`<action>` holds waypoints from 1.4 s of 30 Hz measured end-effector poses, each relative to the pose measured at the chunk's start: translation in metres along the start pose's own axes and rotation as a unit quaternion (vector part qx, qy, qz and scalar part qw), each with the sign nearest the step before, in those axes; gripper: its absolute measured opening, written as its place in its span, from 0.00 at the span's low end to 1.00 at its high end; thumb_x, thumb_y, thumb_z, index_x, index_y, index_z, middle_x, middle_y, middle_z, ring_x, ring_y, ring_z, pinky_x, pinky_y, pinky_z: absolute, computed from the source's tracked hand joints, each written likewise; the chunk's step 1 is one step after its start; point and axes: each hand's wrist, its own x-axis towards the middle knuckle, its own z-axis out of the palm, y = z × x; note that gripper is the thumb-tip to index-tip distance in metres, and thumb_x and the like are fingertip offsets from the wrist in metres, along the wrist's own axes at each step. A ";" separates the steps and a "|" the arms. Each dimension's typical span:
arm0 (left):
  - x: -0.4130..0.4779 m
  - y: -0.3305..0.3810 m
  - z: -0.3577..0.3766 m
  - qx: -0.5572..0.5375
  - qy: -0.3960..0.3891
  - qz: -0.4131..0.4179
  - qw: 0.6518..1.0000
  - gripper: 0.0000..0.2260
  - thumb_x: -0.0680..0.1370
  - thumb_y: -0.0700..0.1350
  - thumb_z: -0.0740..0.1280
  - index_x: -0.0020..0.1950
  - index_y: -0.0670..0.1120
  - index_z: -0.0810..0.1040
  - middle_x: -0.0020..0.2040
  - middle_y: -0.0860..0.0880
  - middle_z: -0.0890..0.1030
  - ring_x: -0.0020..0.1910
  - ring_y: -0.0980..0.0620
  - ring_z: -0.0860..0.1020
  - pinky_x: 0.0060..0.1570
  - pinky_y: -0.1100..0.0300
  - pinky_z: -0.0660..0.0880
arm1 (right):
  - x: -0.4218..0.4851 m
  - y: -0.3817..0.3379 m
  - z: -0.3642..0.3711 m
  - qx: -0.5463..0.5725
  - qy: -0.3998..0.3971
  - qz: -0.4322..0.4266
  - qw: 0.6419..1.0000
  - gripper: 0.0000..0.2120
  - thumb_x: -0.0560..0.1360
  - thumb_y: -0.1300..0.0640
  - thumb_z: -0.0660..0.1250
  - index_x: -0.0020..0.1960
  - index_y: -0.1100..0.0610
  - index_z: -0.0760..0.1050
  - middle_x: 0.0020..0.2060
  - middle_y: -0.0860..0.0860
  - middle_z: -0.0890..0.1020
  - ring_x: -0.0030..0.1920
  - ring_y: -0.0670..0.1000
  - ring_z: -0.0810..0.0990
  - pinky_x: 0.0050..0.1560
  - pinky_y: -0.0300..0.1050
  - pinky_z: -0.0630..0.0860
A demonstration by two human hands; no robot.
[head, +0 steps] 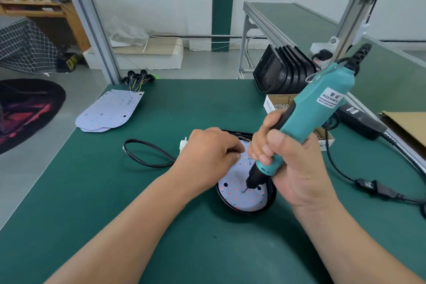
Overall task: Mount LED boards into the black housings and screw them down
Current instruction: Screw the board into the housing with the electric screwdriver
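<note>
A black housing (270,198) lies on the green table with a white LED board (232,182) seated inside it. My right hand (292,163) grips a teal electric screwdriver (318,108), tilted, with its bit tip on a screw (243,192) near the board's middle. My left hand (207,154) rests on the board's far part with curled fingers; what the fingertips pinch is hidden. A black cable (143,152) loops out from the housing to the left.
A stack of spare LED boards (108,110) with black wired parts (138,78) lies at the back left. Stacked black housings (283,71) stand at the back right behind a cardboard box of screws (280,105). The screwdriver's power cord (368,187) and adapter (362,122) lie to the right.
</note>
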 end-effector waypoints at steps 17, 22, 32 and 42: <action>-0.003 0.006 -0.003 -0.046 0.015 -0.055 0.997 0.02 0.79 0.44 0.73 0.47 0.51 0.84 0.41 0.56 0.82 0.44 0.59 0.77 0.42 0.69 0.69 | 0.004 -0.005 -0.010 0.007 -0.095 0.009 0.995 0.13 0.75 0.58 0.76 0.56 0.57 0.77 0.32 0.52 0.75 0.31 0.53 0.72 0.41 0.51 0.69; -0.004 0.006 -0.001 -0.035 0.016 -0.026 0.999 0.22 0.78 0.42 0.72 0.30 0.63 0.70 0.29 0.62 0.72 0.39 0.62 0.73 0.40 0.70 0.62 | 0.002 -0.007 -0.013 -0.034 -0.156 -0.019 0.987 0.11 0.75 0.59 0.75 0.56 0.56 0.79 0.33 0.52 0.77 0.31 0.55 0.71 0.35 0.58 0.64; -0.005 0.005 0.003 -0.140 0.035 -0.029 0.989 0.06 0.81 0.45 0.73 0.50 0.56 0.88 0.43 0.70 0.83 0.52 0.69 0.76 0.74 0.50 0.63 | 0.020 -0.019 -0.030 0.178 0.160 -0.063 0.969 0.05 0.83 0.58 0.62 0.51 0.52 0.76 0.35 0.46 0.71 0.35 0.46 0.70 0.45 0.42 0.72; -0.008 0.020 0.003 -0.268 0.014 -0.054 0.962 0.08 0.80 0.46 0.75 0.55 0.58 0.81 0.48 0.62 0.87 0.55 0.62 0.84 0.82 0.56 0.42 | 0.024 -0.024 -0.042 0.227 0.222 -0.088 0.944 0.03 0.82 0.58 0.65 0.49 0.54 0.75 0.36 0.47 0.71 0.35 0.47 0.69 0.44 0.43 0.72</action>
